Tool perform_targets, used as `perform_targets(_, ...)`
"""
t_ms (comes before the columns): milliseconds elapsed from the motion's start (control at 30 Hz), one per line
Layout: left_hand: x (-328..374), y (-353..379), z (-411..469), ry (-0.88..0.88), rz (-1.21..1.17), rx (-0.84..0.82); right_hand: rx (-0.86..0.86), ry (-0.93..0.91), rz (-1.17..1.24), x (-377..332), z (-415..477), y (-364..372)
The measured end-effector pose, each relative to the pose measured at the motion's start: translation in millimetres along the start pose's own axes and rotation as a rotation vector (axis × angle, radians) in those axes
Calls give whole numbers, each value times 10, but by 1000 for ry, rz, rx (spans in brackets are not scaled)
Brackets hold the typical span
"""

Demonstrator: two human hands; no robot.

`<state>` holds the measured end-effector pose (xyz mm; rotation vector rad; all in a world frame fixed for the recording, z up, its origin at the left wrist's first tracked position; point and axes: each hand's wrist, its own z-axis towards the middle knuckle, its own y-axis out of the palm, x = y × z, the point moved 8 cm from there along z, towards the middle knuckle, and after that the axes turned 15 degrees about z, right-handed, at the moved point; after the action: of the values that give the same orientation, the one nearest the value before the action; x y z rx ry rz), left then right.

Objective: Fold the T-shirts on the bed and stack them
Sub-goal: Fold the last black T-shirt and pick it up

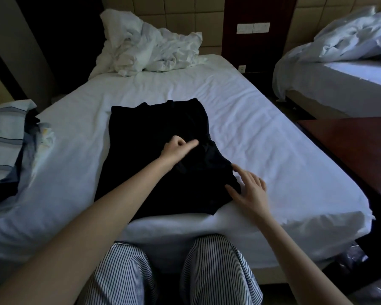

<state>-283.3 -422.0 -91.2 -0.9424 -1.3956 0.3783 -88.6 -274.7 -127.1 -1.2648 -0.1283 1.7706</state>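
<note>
A black T-shirt (154,150) lies partly folded in the middle of the white bed (262,137), its lower part near the bed's front edge. My left hand (177,148) is over the shirt's centre, fingers curled and one digit stretched to the right toward a fold. The dark cloth hides whether it holds any fabric. My right hand (249,190) lies flat with fingers spread at the shirt's lower right edge, thumb and fingertips touching the cloth.
A crumpled white duvet (145,47) sits at the head of the bed. A pile of striped and dark clothes (9,137) lies at the left edge. A wooden table (350,137) and a second bed (339,69) stand to the right.
</note>
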Motion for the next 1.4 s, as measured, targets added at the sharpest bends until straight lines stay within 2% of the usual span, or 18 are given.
perform_targets(100, 124, 118, -41, 142, 687, -36, 8, -19, -61, 25, -8, 23)
perform_targets(167, 241, 189, -124, 301, 863, 22, 35, -37, -41, 24, -7, 14)
perform_targets(233, 380, 274, -209, 527, 887, 96, 86, -90, -10, 9, -16, -17)
perform_targets(300, 412, 318, -249, 638, 755, 81, 122, -131, 9, 6, -27, -41)
perform_targets(333, 405, 274, -234, 608, 605, 66, 133, -143, 8, 10, -34, -43)
perform_targets(400, 344, 71, -150, 496, 327, 152, 148, -154, -12, 12, -46, -34)
perform_targets(467, 153, -116, -5, 322, 233, 220, 147, -184, -65, -8, -36, -15)
perform_targets(533, -129, -204, 145, 119, 161, 184, 131, -245, -149, -53, -29, 25)
perform_targets(567, -262, -213, 190, 18, 62, 135, 118, -277, -184, -74, -29, 47)
perform_targets(633, -390, -102, 189, -130, -236, -82, 91, -324, -203, -106, -16, 73)
perform_targets(700, -324, 43, 85, -158, -406, -313, 65, -324, -184, -108, -19, 91)
perform_targets(800, -147, 154, 72, -60, -446, -469, 47, -301, -156, -101, -29, 89)
perform_targets(967, 86, 116, 83, 21, -557, -523, 42, -291, -109, -83, -36, 66)
perform_targets(1033, 109, 52, 62, 28, -486, -555, 51, -295, -100, -77, -38, 59)
perform_targets(1167, -140, -40, 75, -19, -156, -606, 55, -294, -96, -64, -25, 69)
perform_targets(1233, -303, -63, 127, -11, -9, -532, 59, -295, -111, -77, -21, 74)
perform_targets(1267, -350, -86, 160, 20, 60, -438, 55, -298, -118, -85, -23, 73)
perform_targets(1400, -323, -244, 81, 142, 282, 74, -46, -297, -107, -91, -55, 109)
